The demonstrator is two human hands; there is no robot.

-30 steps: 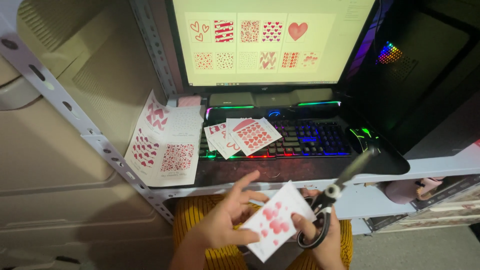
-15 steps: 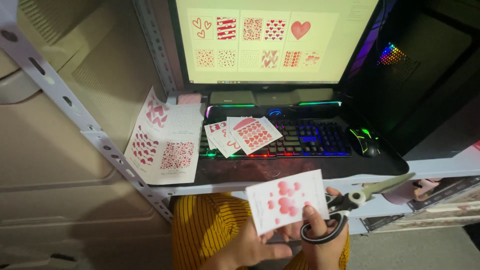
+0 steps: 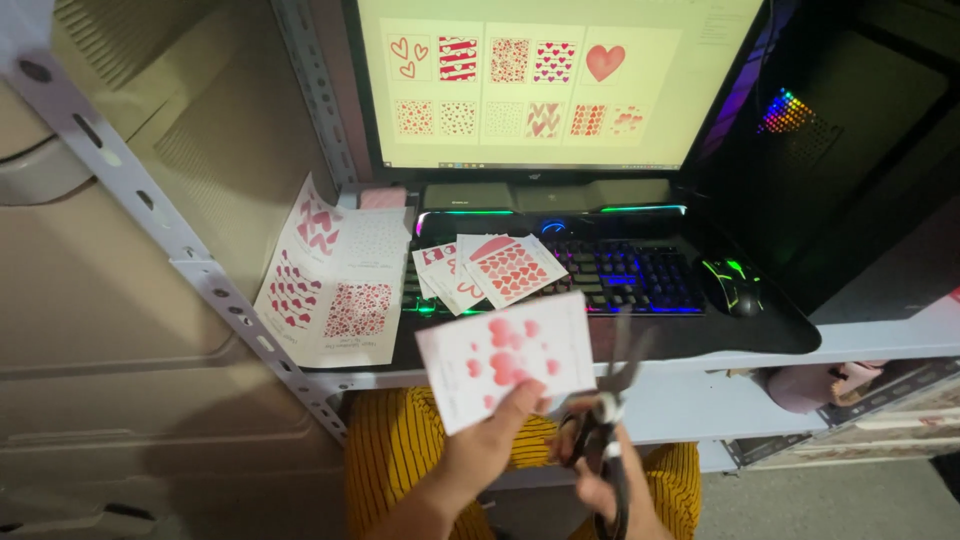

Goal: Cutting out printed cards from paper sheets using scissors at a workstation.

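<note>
My left hand [image 3: 492, 440] holds a white paper card printed with red hearts [image 3: 505, 358] by its lower edge, raised in front of the desk edge. My right hand [image 3: 600, 478] grips black-handled scissors [image 3: 612, 400], blades pointing up just right of the card, blurred by motion. Several cut heart-pattern cards [image 3: 490, 270] lie stacked on the left part of a backlit keyboard [image 3: 610, 275]. A larger printed sheet with heart patterns [image 3: 335, 275] lies at the desk's left, curling up against a metal frame.
A monitor [image 3: 545, 80] shows a grid of heart patterns. A glowing mouse [image 3: 732, 283] sits on a black mat [image 3: 780, 330] right of the keyboard. A perforated metal rack post [image 3: 150, 205] slants across the left. My yellow striped clothing [image 3: 400, 450] shows below the desk.
The card has tilted and moved slightly left and up in my left hand. The scissors swung from pointing right to pointing upward beside the card.
</note>
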